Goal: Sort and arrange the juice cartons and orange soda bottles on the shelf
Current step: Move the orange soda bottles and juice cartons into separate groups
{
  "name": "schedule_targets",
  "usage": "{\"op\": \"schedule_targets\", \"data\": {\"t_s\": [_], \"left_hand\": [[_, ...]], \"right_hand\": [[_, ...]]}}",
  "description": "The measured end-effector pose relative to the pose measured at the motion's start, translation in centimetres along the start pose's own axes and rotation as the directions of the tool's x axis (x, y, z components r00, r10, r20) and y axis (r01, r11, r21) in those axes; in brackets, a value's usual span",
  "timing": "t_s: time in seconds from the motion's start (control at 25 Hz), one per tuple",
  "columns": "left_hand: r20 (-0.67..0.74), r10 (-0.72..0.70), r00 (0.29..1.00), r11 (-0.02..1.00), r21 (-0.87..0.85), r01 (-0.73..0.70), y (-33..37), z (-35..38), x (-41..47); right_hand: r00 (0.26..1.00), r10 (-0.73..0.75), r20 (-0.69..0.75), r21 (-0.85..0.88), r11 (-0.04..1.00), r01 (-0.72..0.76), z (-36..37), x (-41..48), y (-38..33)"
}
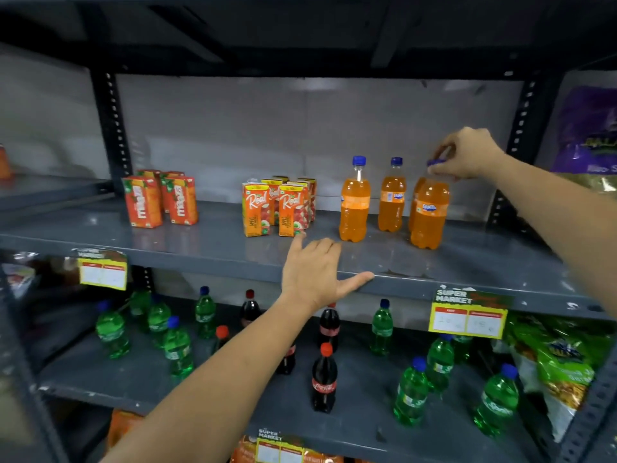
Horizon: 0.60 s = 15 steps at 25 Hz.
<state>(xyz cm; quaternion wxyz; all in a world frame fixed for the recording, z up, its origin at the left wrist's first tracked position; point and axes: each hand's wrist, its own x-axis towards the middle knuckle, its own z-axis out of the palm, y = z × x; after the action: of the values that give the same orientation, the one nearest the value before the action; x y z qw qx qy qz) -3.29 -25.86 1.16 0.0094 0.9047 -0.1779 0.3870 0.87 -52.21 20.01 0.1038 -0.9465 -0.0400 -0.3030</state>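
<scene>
On the grey metal shelf [207,248] at chest height, the drinks stand in three loose groups. At the left is a cluster of orange juice cartons [160,200] with white lettering running up their sides, two in front and more behind. Near the middle is a second cluster of juice cartons [277,207], orange and red with apples printed on them, two at the front and several tucked behind. To the right stand the orange soda bottles with blue caps: one bottle [354,202] nearest the apple cartons, a second bottle [391,197] set a little further back, and a third bottle [429,212] at the right end, with what looks like another bottle just behind it.

The right hand [467,155] reaches in from the right and pinches the blue cap of that third bottle between fingertips and thumb; the bottle stands upright on the shelf. The left hand [317,272] is spread flat with its fingers apart, palm down on the front edge of the shelf, just in front of the apple cartons and holding nothing.

Yellow price tags [469,315] hang from the shelf edge. On the shelf below [133,379], green bottles [177,349] and dark cola bottles [324,379] stand scattered.
</scene>
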Motion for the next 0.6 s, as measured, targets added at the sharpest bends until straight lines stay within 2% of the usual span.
{"op": "schedule_targets", "data": {"t_s": [0.12,0.24,0.4,0.6], "left_hand": [[0.022,0.063,0.998,0.998,-0.031,-0.062,-0.3,-0.1,-0.1],[0.012,0.108,0.994,0.994,-0.021,-0.108,-3.1,-0.4,-1.0],[0.019,0.034,0.999,0.998,0.048,-0.035,-9.6,-0.9,-3.9],[0.025,-0.108,0.994,0.987,0.122,0.104,-17.7,-2.4,-7.3]], "right_hand": [[1.0,-0.004,0.011,-0.072,0.997,0.005,0.8,-0.4,0.4],[1.0,-0.022,0.001,-0.056,0.998,0.022,1.1,-0.6,-0.2],[0.989,-0.077,-0.13,-0.019,0.997,0.075,1.2,-0.9,-2.2],[0.966,-0.201,-0.165,0.062,0.975,0.213,3.1,-0.3,-9.4]]}}
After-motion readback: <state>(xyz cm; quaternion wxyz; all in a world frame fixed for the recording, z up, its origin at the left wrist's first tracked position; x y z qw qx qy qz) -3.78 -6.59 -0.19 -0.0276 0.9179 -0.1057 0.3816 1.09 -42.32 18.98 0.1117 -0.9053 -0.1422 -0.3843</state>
